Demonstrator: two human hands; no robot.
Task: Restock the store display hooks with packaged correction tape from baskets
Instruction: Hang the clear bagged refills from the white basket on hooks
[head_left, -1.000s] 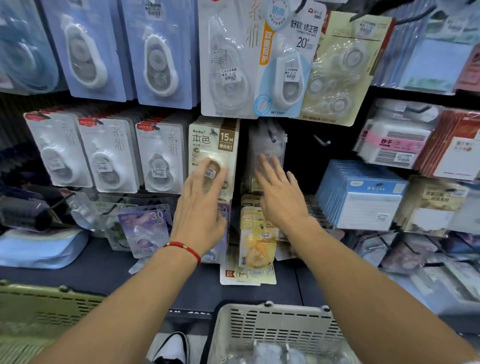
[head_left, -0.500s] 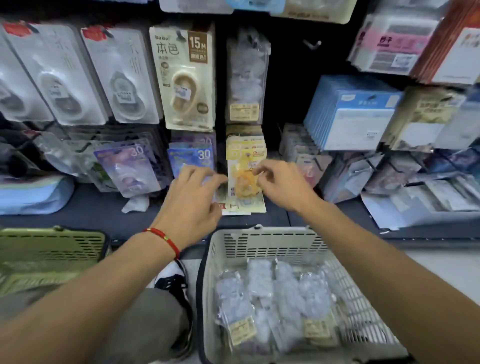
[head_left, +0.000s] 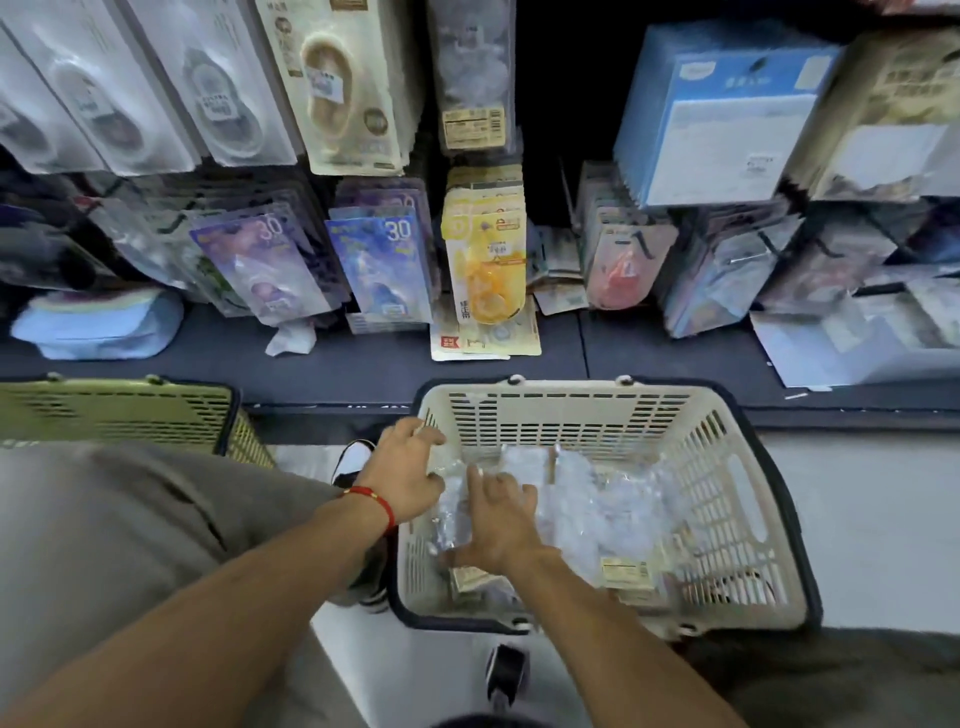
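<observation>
Clear plastic packets of correction tape lie heaped in the bottom of a cream slotted plastic shopping basket with a dark rim, which stands on the pale floor just in front of the display. The right hand reaches down into the basket with its fingers spread flat on the packets, not gripping any that I can see. The left hand, with a red cord bracelet at the wrist, hangs over the basket's left rim with fingers loosely spread; whether it touches a packet cannot be told. Beside the basket on the left sits an olive-green slotted basket, partly hidden by the person's grey-clad knee. A black-and-white shoe shows between the two baskets. Behind them runs a dark shelf ledge, where a yellow carded correction tape pack hangs low over some flat cards lying on the ledge. To its left hang purple and blue carded packs marked 30, and above them white and beige carded tape dispensers. A clear bagged pack with a yellow label hangs beside these. Blue boxed packs crowd the hooks at the right.
</observation>
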